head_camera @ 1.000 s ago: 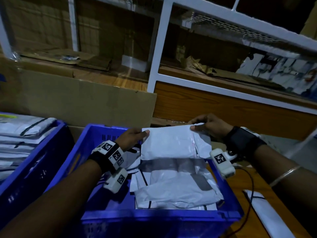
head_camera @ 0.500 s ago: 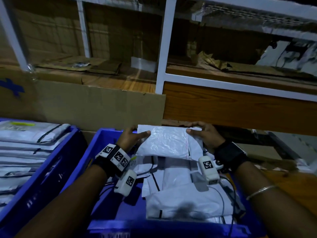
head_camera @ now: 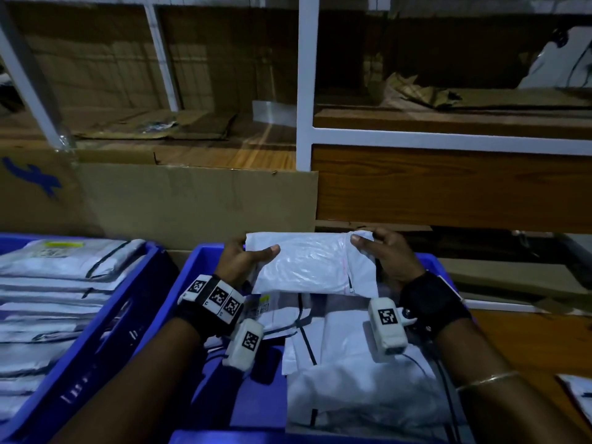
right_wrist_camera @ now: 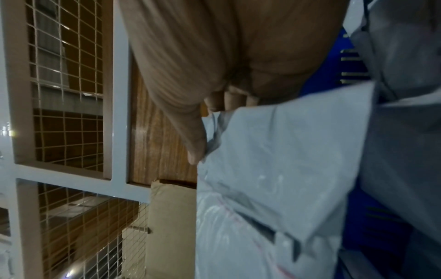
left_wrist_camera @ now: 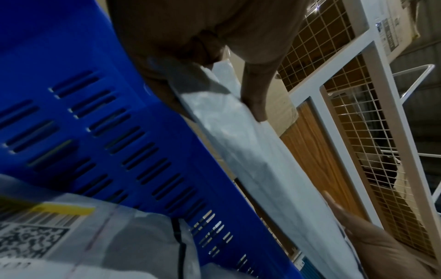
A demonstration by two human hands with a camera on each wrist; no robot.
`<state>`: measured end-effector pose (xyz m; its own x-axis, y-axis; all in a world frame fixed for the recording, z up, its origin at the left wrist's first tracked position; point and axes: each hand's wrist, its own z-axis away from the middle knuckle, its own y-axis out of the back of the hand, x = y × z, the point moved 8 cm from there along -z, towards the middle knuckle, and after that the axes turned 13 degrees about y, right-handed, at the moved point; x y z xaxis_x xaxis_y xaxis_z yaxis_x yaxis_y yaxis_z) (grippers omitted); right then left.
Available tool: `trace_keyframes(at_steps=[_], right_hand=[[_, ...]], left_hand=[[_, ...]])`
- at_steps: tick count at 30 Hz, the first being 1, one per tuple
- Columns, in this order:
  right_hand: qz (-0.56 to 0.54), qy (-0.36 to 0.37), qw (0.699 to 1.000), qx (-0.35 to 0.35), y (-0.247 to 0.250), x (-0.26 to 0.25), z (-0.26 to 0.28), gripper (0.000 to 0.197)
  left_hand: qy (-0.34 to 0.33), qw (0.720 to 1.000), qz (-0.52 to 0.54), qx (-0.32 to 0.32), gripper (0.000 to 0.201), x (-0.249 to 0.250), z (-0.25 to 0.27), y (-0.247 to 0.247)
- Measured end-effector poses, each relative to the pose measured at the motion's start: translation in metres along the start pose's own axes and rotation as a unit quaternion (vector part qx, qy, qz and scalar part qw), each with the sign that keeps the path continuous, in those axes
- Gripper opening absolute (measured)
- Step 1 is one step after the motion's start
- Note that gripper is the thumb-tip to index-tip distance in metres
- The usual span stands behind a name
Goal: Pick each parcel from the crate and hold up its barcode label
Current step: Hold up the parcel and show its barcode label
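Observation:
A white plastic parcel [head_camera: 312,263] hangs above the far end of the blue crate [head_camera: 205,389], its plain side toward me and no label showing on it. My left hand [head_camera: 248,257] pinches its left top corner, thumb on the near face. My right hand [head_camera: 376,248] pinches the right top corner the same way. The left wrist view shows the parcel [left_wrist_camera: 250,151] edge-on under the left thumb [left_wrist_camera: 256,90]. In the right wrist view the thumb [right_wrist_camera: 193,136] presses the parcel [right_wrist_camera: 274,179]. More white parcels [head_camera: 352,373] lie in the crate, one with a barcode label [left_wrist_camera: 35,232].
A second blue crate [head_camera: 105,315] at the left holds a stack of several flat parcels [head_camera: 48,283]. A cardboard sheet [head_camera: 192,200] stands behind both crates. A white-framed shelf rack [head_camera: 304,91] with wooden boards rises beyond. Another parcel [head_camera: 579,389] lies at the right.
Both hands have lifted the parcel a little and tipped it more upright over the crate's far end. My head view has swung left and upward, bringing the left crate further in.

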<state>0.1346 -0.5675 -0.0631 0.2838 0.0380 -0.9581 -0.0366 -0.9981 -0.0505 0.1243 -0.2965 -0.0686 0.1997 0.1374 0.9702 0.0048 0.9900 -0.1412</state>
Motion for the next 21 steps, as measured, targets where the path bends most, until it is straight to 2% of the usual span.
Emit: trace_keyframes(at_steps=[3,6,11,17,21], right_hand=[[-0.009,0.002,1.0,0.01,0.001,0.001,0.001,0.016],[0.011,0.03,0.999,0.015,0.0,-0.005,0.0,0.009],[0.028,0.06,0.998,0.019,0.001,-0.006,-0.002,0.01],[0.019,0.065,0.997,0.028,-0.003,-0.005,-0.003,0.017],[0.018,0.079,0.997,0.014,-0.002,-0.009,-0.003,0.011]], left_hand=[[-0.007,1.0,0.013,0.0,0.027,0.001,-0.002,0.001],[-0.018,0.999,0.037,-0.003,0.031,0.002,-0.004,0.001],[0.0,0.999,0.027,-0.03,0.019,0.002,-0.001,-0.004],[0.018,0.999,0.027,-0.039,0.023,-0.002,-0.003,-0.005],[0.005,0.998,0.05,-0.048,0.021,0.003,0.001,-0.008]])
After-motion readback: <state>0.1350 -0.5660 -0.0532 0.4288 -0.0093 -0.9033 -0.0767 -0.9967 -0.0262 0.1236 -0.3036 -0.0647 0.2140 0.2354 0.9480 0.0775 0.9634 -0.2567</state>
